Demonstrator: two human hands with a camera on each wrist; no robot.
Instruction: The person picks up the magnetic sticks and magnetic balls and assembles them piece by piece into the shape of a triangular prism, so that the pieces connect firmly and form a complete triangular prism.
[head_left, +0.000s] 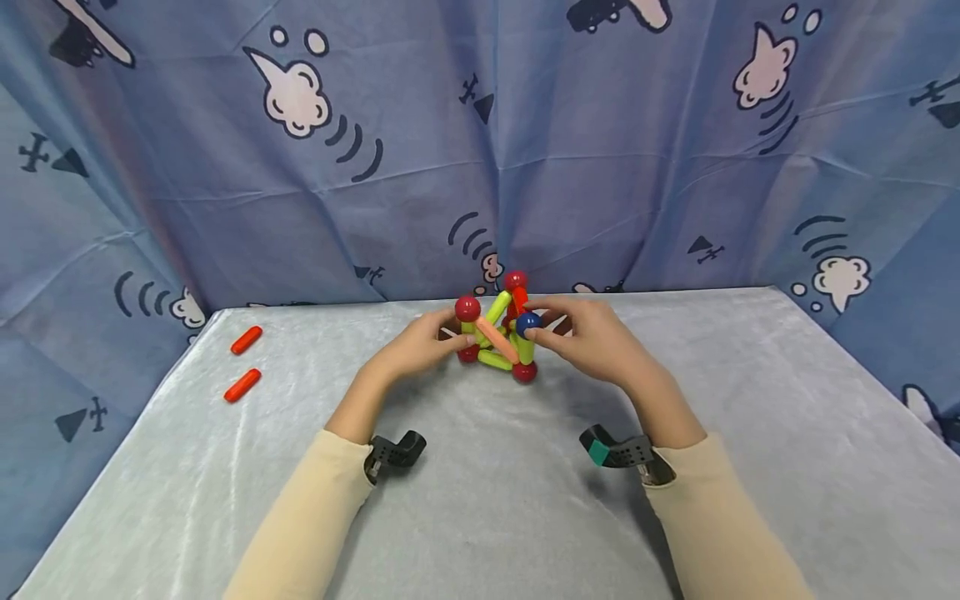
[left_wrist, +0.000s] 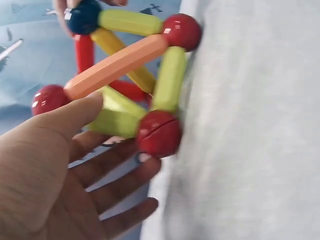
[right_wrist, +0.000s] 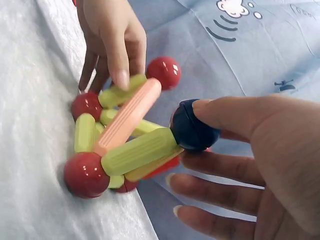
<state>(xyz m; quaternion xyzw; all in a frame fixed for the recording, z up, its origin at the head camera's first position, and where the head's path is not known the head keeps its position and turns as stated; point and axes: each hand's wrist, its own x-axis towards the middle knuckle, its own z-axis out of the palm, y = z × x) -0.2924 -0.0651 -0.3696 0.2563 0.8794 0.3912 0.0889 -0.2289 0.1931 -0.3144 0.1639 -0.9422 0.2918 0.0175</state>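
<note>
A frame of magnetic rods and balls stands on the table between the two hands. My left hand (head_left: 412, 346) pinches an upright yellow-green rod (right_wrist: 111, 96), below the upper-left red ball (head_left: 467, 308). At the other side my right hand (head_left: 596, 337) holds a blue ball (right_wrist: 195, 125) between thumb and index finger, its other fingers spread behind. A peach rod (left_wrist: 117, 66) slants from the upper-left red ball down to the near lower red ball (head_left: 524, 372). From that lower ball another yellow-green rod (right_wrist: 140, 151) runs up to the blue ball. A further red ball (head_left: 516, 281) tops the back.
Two loose red rods, one farther back (head_left: 246, 340) and one nearer (head_left: 242, 386), lie at the left of the cloth-covered table (head_left: 480, 508). A blue patterned curtain (head_left: 420, 150) hangs close behind the frame.
</note>
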